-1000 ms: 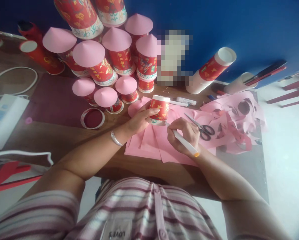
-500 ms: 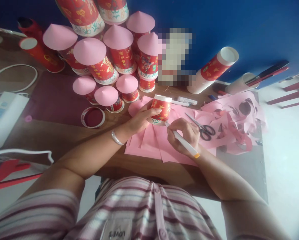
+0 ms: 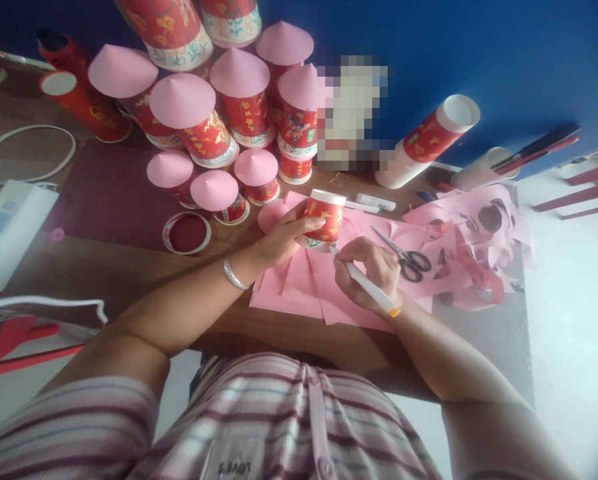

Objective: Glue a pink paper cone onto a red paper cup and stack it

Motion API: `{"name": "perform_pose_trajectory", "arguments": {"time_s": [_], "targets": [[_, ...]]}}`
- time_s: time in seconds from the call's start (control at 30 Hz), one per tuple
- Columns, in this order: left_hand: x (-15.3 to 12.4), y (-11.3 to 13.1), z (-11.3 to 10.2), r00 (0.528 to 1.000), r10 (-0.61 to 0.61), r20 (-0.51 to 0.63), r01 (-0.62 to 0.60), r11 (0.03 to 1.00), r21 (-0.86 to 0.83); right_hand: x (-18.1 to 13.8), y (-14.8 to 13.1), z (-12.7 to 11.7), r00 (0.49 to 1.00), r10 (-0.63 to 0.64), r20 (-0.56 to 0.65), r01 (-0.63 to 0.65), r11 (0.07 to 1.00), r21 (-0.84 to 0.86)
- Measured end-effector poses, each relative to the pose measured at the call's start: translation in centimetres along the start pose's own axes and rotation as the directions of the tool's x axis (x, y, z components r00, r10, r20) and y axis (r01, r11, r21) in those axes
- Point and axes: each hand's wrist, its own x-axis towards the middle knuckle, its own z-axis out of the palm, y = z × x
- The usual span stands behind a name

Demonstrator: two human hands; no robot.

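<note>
My left hand [image 3: 279,241] grips an upside-down red paper cup [image 3: 325,218] with gold print, pressing it onto pink paper sheets [image 3: 303,283]. My right hand [image 3: 366,270] is closed round a white pen [image 3: 373,290] with an orange end. Its tip touches the paper at the cup's rim. Black-handled scissors [image 3: 403,253] lie just right of that hand.
Several red cups topped with pink paper cones [image 3: 213,190] stand behind. A red lid [image 3: 186,233] lies to the left. Pink paper scraps [image 3: 471,233] pile up on the right. A lying stack of cups [image 3: 423,143], a white power strip [image 3: 6,230] and cables [image 3: 29,157] are also here.
Both hands stay at the cup and pen with barely any shift. The view has moved slightly.
</note>
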Motion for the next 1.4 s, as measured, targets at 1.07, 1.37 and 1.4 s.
{"name": "perform_pose_trajectory", "arguments": {"time_s": [1.07, 1.37, 1.4], "targets": [[-0.1, 0.16, 0.19, 1.0, -0.015, 0.009, 0.015, 1.0, -0.017, 0.12, -0.46, -0.06, 1.0, 0.013, 0.023, -0.013, 1.0, -0.004], [0.01, 0.1, 0.05, 1.0, -0.018, -0.002, 0.018, 0.999, -0.03, 0.11, -0.4, -0.17, 1.0, 0.01, 0.019, -0.01, 1.0, -0.011], [0.0, 0.12, 0.07, 1.0, -0.02, -0.001, 0.02, 0.999, -0.031, 0.13, -0.42, -0.19, 1.0, 0.01, 0.019, -0.009, 1.0, -0.015]]}}
